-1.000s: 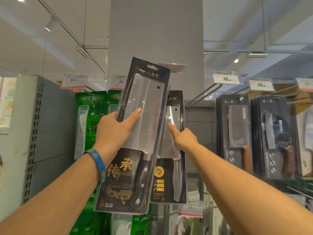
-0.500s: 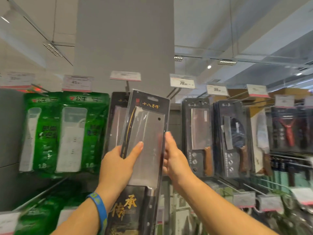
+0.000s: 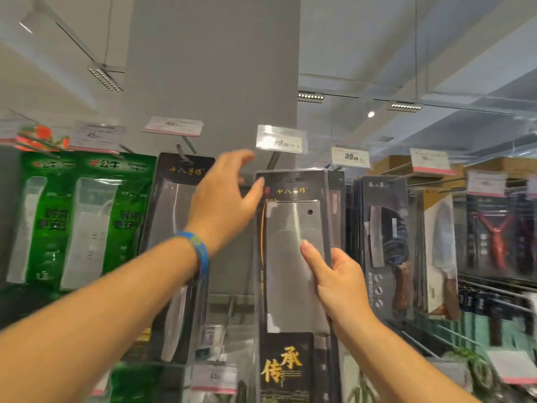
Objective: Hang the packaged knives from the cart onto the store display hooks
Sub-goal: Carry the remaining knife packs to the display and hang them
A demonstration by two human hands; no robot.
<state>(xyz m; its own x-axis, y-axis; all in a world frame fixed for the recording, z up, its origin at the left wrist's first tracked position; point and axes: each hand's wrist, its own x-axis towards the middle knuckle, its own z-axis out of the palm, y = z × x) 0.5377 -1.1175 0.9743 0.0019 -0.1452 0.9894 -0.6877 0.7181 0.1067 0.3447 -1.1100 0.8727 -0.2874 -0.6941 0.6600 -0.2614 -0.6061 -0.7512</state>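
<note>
Pillar: a wide grey column (image 3: 212, 68) rises behind the display, centre and far.
Green packs: two green blister packs (image 3: 87, 222) hang at the far left, side by side.
Packaged cleaver: a tall black card with a clear blister over a broad blade (image 3: 290, 257), upright, centre-right and near, its top edge just under a price tag.
Hung cleaver pack: a matching black pack (image 3: 174, 228) hangs left of the held one, partly hidden by the left forearm.
Other knife packs: dark packs with wooden-handled knives (image 3: 386, 242) hang in rows to the right.
Right hand: the right hand (image 3: 340, 283) grasps the packaged cleaver by its right edge, thumb flat on the front, fingers behind.
Left hand: the left hand (image 3: 223, 205) is released, fingers spread and reaching up; the thumb tip lies at the pack's top left corner, contact unclear.
Price tag: a clear-sleeved tag (image 3: 281, 139) sits above the held pack.
Hook: a metal prong (image 3: 273, 159) slants down behind the pack's top; whether it passes through the hang slot cannot be told.
Wristband: a blue band (image 3: 197, 251) circles the left wrist.
</note>
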